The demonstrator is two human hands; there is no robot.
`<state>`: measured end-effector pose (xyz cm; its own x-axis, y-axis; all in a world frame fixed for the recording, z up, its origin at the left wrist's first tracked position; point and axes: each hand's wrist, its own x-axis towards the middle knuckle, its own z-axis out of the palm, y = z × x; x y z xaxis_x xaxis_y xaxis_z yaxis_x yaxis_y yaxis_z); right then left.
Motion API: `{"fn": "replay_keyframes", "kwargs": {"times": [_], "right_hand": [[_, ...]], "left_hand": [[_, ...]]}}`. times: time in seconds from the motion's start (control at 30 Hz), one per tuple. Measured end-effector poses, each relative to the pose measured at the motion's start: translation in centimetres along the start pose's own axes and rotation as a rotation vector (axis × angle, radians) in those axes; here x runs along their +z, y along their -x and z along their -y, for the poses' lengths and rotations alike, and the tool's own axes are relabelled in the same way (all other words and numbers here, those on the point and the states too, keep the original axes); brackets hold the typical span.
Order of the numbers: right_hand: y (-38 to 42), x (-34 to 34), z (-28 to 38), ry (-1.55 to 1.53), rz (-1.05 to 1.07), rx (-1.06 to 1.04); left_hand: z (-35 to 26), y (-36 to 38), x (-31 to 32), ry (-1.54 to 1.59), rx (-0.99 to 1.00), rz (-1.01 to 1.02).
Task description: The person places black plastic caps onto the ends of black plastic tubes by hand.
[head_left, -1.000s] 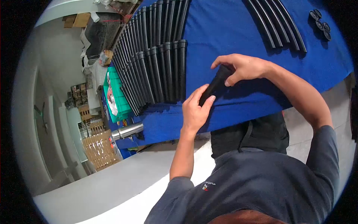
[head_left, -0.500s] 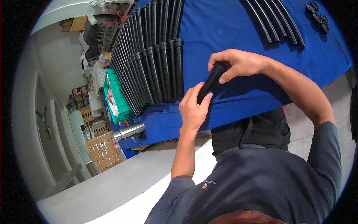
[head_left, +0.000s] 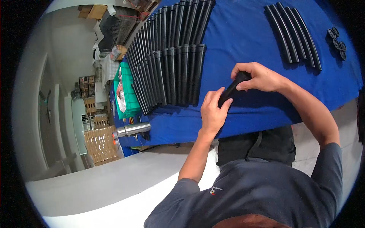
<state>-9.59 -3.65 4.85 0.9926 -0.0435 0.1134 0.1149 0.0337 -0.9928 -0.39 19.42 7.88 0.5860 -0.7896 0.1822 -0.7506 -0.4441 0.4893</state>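
A black plastic tube [head_left: 229, 92] is held at a slant between my two hands above the blue cloth. My left hand [head_left: 214, 114] is wrapped round its lower part, thumb on one side and fingers on the other. At the upper end, which looks wider, my right hand [head_left: 262, 77] grips with curled fingers and thumb. Whether a cap sits on that end cannot be made out. The tube's lower end is hidden by my left hand.
Black tubes with wider ends [head_left: 173, 76] lie in two rows on the left of the blue cloth [head_left: 243, 34]. Several plain tubes [head_left: 300, 36] and round black caps [head_left: 336, 44] lie at right. A green crate [head_left: 131, 98] and a steel flask [head_left: 134, 129] are at the left edge.
The camera view has shifted, so the table and hands appear farther right. Both hands keep their hold on the tube; my right fingers sit slightly closer round its upper end.
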Motion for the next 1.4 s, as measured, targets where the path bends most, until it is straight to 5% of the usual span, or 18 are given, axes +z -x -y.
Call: {"fn": "replay_keyframes", "kwargs": {"times": [0.7, 0.9, 1.07, 1.27, 1.4], "right_hand": [[-0.1, 0.5, 0.1, 0.058, -0.081, 0.038], [-0.1, 0.2, 0.6, 0.072, -0.007, -0.028], [0.1, 0.7, 1.2, -0.095, -0.010, 0.190], [0.0, 0.1, 1.1, 0.189, -0.011, -0.021], [0.1, 0.4, 1.2, 0.004, -0.041, 0.123]], "left_hand": [[0.8, 0.0, 0.9, 0.170, 0.013, -0.043], [1.8, -1.3, -1.5, 0.339, -0.212, 0.337], [0.2, -0.8, -1.0, 0.149, -0.140, 0.212], [1.1, -0.7, -0.2, 0.164, 0.015, 0.133], [0.7, -0.6, -0.3, 0.183, -0.068, 0.149]]}}
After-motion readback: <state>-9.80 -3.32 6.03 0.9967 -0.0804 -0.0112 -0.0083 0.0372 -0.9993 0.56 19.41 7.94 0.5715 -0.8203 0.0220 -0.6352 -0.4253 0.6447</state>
